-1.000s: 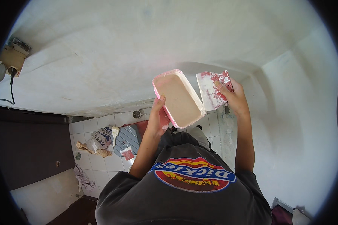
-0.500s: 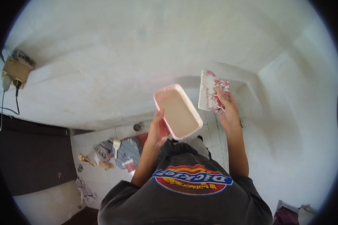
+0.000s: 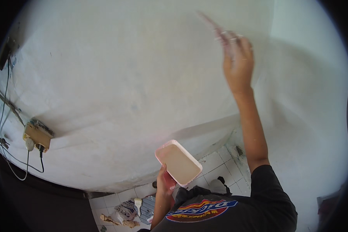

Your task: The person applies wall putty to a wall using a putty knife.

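Pink tray grasped level in left hand | right hand clenched on putty blade, high on white wall | advice: keep blade shallow, pressure even, strokes overlapping.

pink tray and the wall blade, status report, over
Left hand grips pink rectangular tray. Right hand presses blurred flat blade on white wall. Nothing in the way.

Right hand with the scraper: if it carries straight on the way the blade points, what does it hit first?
Most likely the white wall. The right hand is raised with the flat blade angled up and left against or just off the plaster; motion blur hides whether it already touches.
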The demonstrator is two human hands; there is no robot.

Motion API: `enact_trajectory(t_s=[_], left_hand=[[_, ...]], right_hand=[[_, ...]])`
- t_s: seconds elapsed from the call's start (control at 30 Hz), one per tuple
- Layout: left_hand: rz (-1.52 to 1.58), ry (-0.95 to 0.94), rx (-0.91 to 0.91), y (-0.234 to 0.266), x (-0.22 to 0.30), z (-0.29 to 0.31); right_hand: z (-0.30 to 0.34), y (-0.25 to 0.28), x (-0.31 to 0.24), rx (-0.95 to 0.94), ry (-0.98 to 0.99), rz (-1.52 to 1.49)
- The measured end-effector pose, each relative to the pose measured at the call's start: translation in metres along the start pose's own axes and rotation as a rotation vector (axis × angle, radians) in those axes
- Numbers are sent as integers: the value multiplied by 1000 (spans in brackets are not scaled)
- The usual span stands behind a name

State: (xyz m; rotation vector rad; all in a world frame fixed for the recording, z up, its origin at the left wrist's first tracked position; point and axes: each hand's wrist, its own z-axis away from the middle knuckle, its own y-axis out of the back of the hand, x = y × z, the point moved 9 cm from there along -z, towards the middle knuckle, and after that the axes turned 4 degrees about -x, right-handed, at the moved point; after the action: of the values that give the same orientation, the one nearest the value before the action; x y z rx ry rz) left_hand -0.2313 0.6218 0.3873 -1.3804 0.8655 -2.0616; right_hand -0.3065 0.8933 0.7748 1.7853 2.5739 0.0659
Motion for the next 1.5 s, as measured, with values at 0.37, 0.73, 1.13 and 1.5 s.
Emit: enact_trajectory(t_s=[0.37,0.73,1.13,1.5], left_hand=[[-12,21,30,-1,6,0],[-15,43,4,-2,4,-1],[-25,52,-2,-6,6,0],[2,27,37,3,5,2]], right_hand=[[58,-19,-36,-205,-24,-64],[29,-28,-59,-173,-52,-46],[-9,-21,-22,-120,-72,-129],[64,-20,-38,-341,82,-14]])
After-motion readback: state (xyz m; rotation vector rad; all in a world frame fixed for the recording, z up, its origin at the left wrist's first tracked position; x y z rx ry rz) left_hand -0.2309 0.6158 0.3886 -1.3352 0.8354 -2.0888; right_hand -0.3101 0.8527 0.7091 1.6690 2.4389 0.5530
